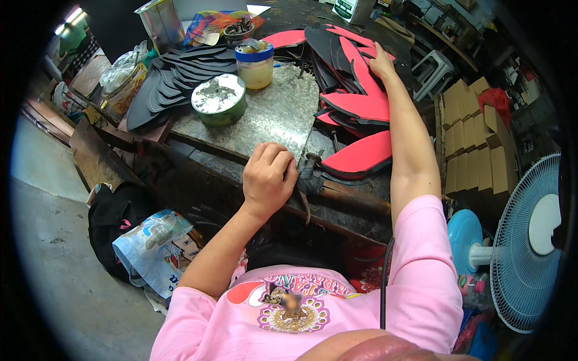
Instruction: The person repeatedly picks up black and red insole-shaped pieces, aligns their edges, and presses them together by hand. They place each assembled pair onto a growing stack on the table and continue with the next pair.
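My right hand [382, 64] reaches to the far right of the table, its fingers on a red shoe-sole piece [367, 52] among the others; its fingertips are partly hidden. Near the table's front edge, my left hand [269, 179] has its fingers curled in, back upward; whether anything is inside is hidden. Red-faced sole pieces with dark edges, such as the nearest one [360, 155], lie overlapping between the table's middle and my right forearm. Dark sole pieces [328, 51] are heaped among them. Ahead of my left hand is a grey stone slab [280, 114].
A green tub with a smeared white top [219, 101] and a blue-rimmed jar [254, 67] stand on the slab. Black sole pieces [165, 87] fan out at left, near a metal can [161, 25]. Cardboard boxes [475, 144] and a fan [524, 240] stand right.
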Demonstrator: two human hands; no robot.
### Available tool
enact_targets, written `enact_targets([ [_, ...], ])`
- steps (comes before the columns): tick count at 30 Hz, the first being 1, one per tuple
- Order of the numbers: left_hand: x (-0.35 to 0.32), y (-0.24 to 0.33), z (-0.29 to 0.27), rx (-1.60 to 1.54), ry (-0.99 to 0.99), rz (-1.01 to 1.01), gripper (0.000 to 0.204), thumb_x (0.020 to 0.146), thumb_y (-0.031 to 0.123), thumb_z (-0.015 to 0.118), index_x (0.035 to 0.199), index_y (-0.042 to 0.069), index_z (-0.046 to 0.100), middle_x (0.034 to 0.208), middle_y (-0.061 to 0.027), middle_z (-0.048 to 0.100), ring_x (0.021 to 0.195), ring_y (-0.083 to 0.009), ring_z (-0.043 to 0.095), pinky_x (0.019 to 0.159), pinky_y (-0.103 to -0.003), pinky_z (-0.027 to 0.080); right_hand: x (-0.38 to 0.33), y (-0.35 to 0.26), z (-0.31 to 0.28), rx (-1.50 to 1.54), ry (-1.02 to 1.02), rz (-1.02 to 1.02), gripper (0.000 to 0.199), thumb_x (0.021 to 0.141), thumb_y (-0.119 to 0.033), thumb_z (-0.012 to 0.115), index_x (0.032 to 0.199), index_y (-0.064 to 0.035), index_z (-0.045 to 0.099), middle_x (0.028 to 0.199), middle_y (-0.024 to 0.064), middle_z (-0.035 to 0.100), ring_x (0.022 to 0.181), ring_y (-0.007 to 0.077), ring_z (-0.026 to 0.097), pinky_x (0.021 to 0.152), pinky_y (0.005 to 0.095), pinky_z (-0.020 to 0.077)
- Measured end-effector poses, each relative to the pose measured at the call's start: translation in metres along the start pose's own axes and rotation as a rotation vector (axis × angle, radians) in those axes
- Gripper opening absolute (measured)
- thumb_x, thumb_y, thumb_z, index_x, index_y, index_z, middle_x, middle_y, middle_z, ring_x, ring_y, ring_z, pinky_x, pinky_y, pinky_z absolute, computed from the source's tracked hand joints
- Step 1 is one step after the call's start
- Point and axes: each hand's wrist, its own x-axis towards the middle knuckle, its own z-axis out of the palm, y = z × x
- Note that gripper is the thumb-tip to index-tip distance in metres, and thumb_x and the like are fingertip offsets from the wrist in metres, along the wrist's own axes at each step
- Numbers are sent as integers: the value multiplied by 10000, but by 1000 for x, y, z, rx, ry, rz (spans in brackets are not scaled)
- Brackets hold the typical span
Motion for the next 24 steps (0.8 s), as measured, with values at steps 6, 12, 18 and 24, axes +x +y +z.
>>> enact_targets([
  [6,0,0,1,10,-9,0,93,763,28,687,824,37,617,901,-95,615,901,-299,607,792,-395,510,13,12,5,-120,-171,64,710,861,-330,506,1539,-161,376,1490,198,477,1360,374,475,1132,416,376],
  [12,-1,0,1,11,-21,-11,90,766,29,683,826,37,616,908,-96,612,906,-298,604,800,-392,507,5,19,-22,141,-398,137,568,813,-403,681,1334,-182,633,1222,144,692,1172,319,637,1033,392,466],
  [18,0,0,0,-1,-11,-8,98,767,14,690,838,32,626,911,-105,624,895,-311,608,788,-400,504,-18,18,-38,-160,-210,-158,454,901,-289,701,1318,-132,611,1037,127,737,935,224,715,824,353,533],
  [24,-1,1,-1,-5,-13,-16,102,768,6,694,842,30,628,911,-108,630,893,-316,613,782,-403,504,-36,11,-53,-85,-290,-170,428,917,-328,645,1341,-298,590,1156,186,694,1127,369,639,956,461,499],
])
